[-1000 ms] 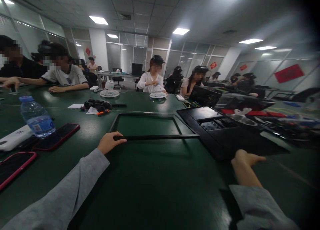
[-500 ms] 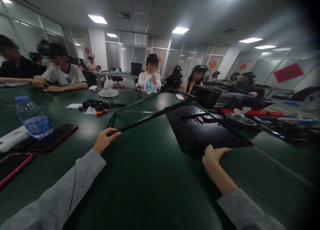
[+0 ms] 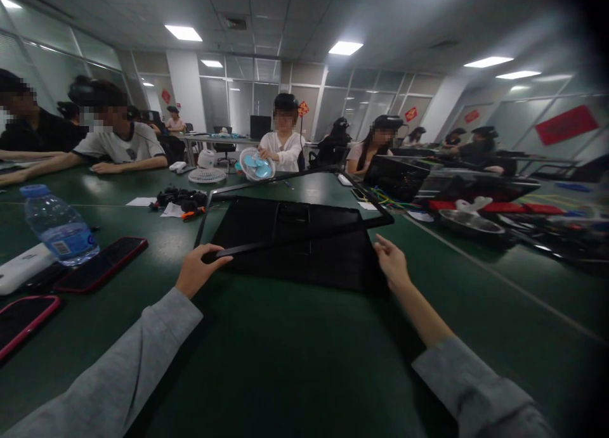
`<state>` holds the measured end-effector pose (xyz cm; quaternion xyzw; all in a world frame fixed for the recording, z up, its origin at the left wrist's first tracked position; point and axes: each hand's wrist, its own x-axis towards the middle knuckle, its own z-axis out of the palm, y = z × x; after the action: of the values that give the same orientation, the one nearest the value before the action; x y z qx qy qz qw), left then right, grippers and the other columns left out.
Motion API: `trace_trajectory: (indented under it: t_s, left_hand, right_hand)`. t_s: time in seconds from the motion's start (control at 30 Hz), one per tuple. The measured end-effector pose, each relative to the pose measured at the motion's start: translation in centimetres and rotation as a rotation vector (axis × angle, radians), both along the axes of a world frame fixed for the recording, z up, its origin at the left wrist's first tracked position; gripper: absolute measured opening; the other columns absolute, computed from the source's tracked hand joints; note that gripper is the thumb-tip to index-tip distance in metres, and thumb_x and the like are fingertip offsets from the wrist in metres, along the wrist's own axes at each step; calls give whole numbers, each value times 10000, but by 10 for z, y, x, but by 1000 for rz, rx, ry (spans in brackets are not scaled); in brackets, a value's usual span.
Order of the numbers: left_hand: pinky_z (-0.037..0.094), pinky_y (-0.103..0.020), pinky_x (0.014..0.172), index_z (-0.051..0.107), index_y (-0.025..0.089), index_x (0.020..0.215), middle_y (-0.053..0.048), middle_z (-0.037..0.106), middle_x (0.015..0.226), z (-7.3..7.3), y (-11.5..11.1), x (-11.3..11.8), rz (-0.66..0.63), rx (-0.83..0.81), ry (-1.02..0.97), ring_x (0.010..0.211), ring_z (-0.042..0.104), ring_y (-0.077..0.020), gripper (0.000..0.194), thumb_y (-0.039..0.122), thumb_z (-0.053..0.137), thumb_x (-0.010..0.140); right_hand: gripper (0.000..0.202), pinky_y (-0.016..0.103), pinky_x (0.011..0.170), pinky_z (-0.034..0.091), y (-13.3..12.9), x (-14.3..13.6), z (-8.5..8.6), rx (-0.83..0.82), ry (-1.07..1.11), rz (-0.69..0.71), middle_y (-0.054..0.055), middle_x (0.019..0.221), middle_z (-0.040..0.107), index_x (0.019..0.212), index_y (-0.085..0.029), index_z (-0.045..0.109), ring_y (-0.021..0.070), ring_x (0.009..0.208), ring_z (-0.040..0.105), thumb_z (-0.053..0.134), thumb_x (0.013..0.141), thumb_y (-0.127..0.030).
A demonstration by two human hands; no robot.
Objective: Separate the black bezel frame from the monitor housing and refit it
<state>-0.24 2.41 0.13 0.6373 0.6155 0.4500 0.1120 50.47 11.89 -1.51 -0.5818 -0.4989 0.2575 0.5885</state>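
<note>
My left hand (image 3: 202,268) pinches the near left corner of a thin black rectangular frame (image 3: 290,240), like a screen bezel. The frame is tilted above a flat black panel (image 3: 328,267), which has a raised rectangular part (image 3: 292,215) in its middle and looks like a screen's back cover. At the panel's right edge is my right hand (image 3: 392,264), its fingers curled against that edge and partly hidden. The frame's near right corner hangs just above this hand, apart from it.
At left are a water bottle (image 3: 59,229), a phone (image 3: 102,264) and a red-edged phone (image 3: 26,321). Black parts (image 3: 181,200) and a white fan grille (image 3: 207,175) lie farther off. A metal bowl (image 3: 471,222) stands right. Across the table a person holds a blue-bladed fan (image 3: 257,165).
The black panel has come leftward and turned, from the right side to beneath the frame. My right hand moved from its near edge to its right edge. The frame's far side swung lower right.
</note>
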Motion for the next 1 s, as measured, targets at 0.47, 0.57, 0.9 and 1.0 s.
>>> trace_trajectory:
  t_s: [0.47, 0.57, 0.9, 1.0]
  left_hand:
    - [470, -395, 873, 717, 263, 949, -26, 729, 961, -8, -6, 16, -145, 97, 326, 907, 658, -216, 384, 600, 709, 764]
    - [430, -444, 940, 715, 270, 968, -29, 728, 997, -9, -6, 14, -155, 68, 377, 951, 651, -227, 395, 614, 691, 774]
    - [265, -533, 1074, 705, 278, 904, -35, 721, 1039, -8, -7, 13, -193, -19, 441, 1064, 608, -268, 415, 656, 696, 732]
    - [245, -543, 1088, 709, 279, 867, -39, 720, 1038, -6, -8, 15, -196, -43, 433, 1068, 605, -277, 408, 661, 696, 727]
  right_hand:
    - [508, 463, 891, 510, -17, 22, 13, 69, -327, -6, 119, 1031, 693, 1188, -185, 612, 275, 954, 640, 662, 750, -439]
    - [432, 532, 984, 419, -11, 21, 0, 189, -623, -128, 158, 1070, 670, 1160, -158, 642, 297, 1015, 593, 535, 813, -392]
    - [456, 499, 944, 448, -12, 23, -21, 131, -672, -146, 154, 1084, 630, 1199, -163, 643, 287, 968, 571, 497, 828, -384]
    - [459, 481, 949, 467, -12, 25, -22, 91, -624, -113, 148, 1116, 616, 1213, -170, 633, 273, 963, 590, 515, 825, -386]
